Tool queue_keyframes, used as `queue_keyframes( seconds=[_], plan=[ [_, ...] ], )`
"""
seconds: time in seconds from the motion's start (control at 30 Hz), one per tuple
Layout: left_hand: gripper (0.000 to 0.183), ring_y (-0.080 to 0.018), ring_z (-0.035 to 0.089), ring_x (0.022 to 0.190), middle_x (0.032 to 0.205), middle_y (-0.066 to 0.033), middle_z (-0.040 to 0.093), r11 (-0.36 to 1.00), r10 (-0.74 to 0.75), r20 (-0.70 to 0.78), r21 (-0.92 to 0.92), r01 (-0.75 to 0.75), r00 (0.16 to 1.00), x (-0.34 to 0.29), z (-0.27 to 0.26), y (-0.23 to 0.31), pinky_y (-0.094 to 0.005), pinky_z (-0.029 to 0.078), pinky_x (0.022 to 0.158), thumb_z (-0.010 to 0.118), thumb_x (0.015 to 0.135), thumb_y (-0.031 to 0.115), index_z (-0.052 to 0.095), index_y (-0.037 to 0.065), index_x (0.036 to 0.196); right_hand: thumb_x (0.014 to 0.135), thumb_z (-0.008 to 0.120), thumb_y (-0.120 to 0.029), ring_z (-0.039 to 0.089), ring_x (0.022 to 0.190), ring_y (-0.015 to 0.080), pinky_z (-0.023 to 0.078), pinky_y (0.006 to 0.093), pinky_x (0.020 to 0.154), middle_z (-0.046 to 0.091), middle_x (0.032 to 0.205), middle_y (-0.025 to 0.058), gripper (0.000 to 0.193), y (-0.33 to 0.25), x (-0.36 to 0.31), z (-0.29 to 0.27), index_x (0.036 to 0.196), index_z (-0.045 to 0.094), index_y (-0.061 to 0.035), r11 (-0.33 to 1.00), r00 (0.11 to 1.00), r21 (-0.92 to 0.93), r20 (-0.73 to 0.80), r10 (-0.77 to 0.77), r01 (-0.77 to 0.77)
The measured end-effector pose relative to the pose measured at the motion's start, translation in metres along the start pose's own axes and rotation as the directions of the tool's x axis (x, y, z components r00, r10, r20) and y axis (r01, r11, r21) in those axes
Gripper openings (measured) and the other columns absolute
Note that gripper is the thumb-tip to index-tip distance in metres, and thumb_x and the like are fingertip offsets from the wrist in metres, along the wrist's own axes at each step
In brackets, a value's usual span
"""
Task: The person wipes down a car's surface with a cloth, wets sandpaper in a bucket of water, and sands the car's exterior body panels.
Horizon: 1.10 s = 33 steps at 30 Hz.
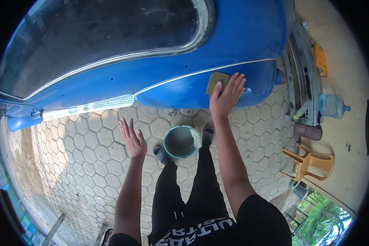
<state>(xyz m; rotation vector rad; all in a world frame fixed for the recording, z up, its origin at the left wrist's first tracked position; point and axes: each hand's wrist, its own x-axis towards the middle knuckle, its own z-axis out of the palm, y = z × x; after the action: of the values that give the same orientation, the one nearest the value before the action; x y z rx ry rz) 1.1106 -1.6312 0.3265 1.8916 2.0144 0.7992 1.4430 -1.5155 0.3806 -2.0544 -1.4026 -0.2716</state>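
Observation:
My right hand (225, 96) lies flat against the blue vehicle body (172, 94), fingers stretched. Under its thumb and palm it holds an olive-brown sheet of sandpaper (213, 81) to the panel, just below a thin white trim line. Part of the sheet is hidden by the hand. My left hand (133, 140) hangs over the paving with fingers apart and nothing in it, a little below the silver tread-pattern strip (90, 107) along the body's lower edge. Between my feet stands a round teal basin (165, 143) of greyish water, a pale cloth (197, 138) draped over its rim.
Hexagonal pavers (94, 156) cover the ground. On the right are a metal frame (305, 78), a large blue water bottle (332, 106), a tan plastic chair (315, 162) and an orange cloth-like item (320, 59) by the wall. A dark window (106, 41) fills the upper left.

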Motion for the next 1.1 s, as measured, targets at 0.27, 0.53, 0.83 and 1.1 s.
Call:
queue_keyframes(
  seconds=[0.27,0.53,0.83,1.1],
  plan=[
    [0.037,-0.0403,0.051,0.133,0.141,-0.0217,0.056,0.905,-0.253,0.259,-0.278,0.322,0.932,-0.053,0.007,-0.078,-0.0470,0.041,0.111,0.041,0.108,0.026,0.060,0.004,0.132,0.105,0.038,-0.044,0.030,0.152,0.0279,0.021,0.0476,0.123,0.034,0.163,0.0149,0.061,-0.050,-0.040,0.044,0.155,0.043,-0.0100,0.650,0.703,-0.269,0.288,-0.650,0.711],
    [0.039,-0.0390,0.066,0.111,0.115,-0.0218,0.070,0.700,-0.403,0.369,-0.465,0.542,0.837,-0.088,0.026,-0.071,-0.0426,0.050,0.096,0.042,0.109,0.029,0.065,0.002,0.124,0.105,0.040,-0.052,0.019,0.155,0.0224,0.010,0.0438,0.127,0.021,0.169,0.0044,0.069,-0.125,-0.088,0.118,0.163,0.023,-0.0190,-0.122,-0.001,-0.158,0.606,-0.795,0.980],
    [0.037,-0.0335,0.070,0.106,0.110,-0.0203,0.073,0.682,-0.446,0.379,-0.444,0.582,0.811,-0.133,0.030,-0.081,-0.0394,0.052,0.094,0.045,0.109,0.028,0.066,0.000,0.122,0.104,0.036,-0.056,0.017,0.156,0.0241,0.008,0.0449,0.128,0.021,0.169,0.0012,0.068,-0.130,-0.094,0.117,0.162,0.026,-0.0221,-0.262,-0.079,-0.196,0.640,-0.765,0.945],
    [0.043,-0.0322,0.070,0.107,0.111,-0.0195,0.073,0.694,-0.323,0.471,-0.472,0.543,0.821,-0.117,0.020,-0.059,-0.0389,0.052,0.094,0.046,0.108,0.036,0.065,0.000,0.124,0.098,0.051,-0.059,0.026,0.152,0.0314,0.016,0.0482,0.124,0.029,0.165,0.0114,0.078,-0.027,-0.022,0.011,0.160,0.032,-0.0171,0.571,0.612,-0.223,0.301,-0.731,0.790]
  ],
)
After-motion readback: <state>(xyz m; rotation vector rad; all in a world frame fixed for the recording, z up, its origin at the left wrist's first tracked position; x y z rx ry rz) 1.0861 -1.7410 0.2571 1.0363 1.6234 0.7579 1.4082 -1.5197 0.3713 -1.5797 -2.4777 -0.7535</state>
